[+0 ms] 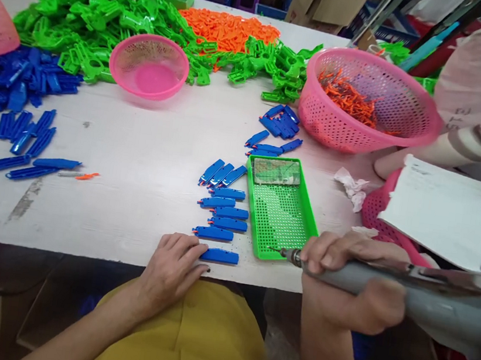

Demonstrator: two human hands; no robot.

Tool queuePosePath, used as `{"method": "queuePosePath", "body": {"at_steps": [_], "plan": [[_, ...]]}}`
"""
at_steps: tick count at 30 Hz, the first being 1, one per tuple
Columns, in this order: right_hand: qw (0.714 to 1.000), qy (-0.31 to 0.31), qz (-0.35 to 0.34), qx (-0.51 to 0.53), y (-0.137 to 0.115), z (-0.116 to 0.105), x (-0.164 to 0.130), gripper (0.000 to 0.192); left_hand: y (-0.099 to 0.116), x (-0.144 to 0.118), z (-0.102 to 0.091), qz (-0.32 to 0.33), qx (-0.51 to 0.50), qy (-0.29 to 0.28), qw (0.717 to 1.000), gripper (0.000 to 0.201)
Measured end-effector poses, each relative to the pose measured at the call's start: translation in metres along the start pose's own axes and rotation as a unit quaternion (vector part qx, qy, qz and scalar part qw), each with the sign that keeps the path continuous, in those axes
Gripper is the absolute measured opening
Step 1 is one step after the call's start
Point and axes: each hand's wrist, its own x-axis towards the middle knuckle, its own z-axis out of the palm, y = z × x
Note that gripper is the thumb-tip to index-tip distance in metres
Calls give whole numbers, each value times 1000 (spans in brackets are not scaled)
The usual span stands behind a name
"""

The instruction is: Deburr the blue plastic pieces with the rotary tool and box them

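My left hand (176,266) rests at the table's near edge, its fingertips touching the nearest blue plastic part (220,255) of a column of several blue parts (224,211). My right hand (348,283) grips a grey electric screwdriver (386,282) held level, its bit (278,250) pointing left over the near edge of a green perforated tray (280,212). The tray holds a small packet at its far end.
A large pink basket (366,102) with orange pieces stands at the right, a small pink bowl (149,66) at centre left. Green parts (98,13), orange parts (229,28) and loose blue parts (22,86) lie heaped behind. Another person's arm (449,142) reaches in at right.
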Motion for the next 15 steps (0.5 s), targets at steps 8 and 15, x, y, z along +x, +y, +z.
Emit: {"method": "queuePosePath", "body": {"at_steps": [8, 15], "plan": [[996, -47, 63, 37, 3, 35, -38, 22, 0, 10, 9, -6, -18, -23, 1000, 15], [996, -66, 59, 17, 12, 45, -37, 18, 0, 12, 12, 1, -23, -24, 999, 13]]}}
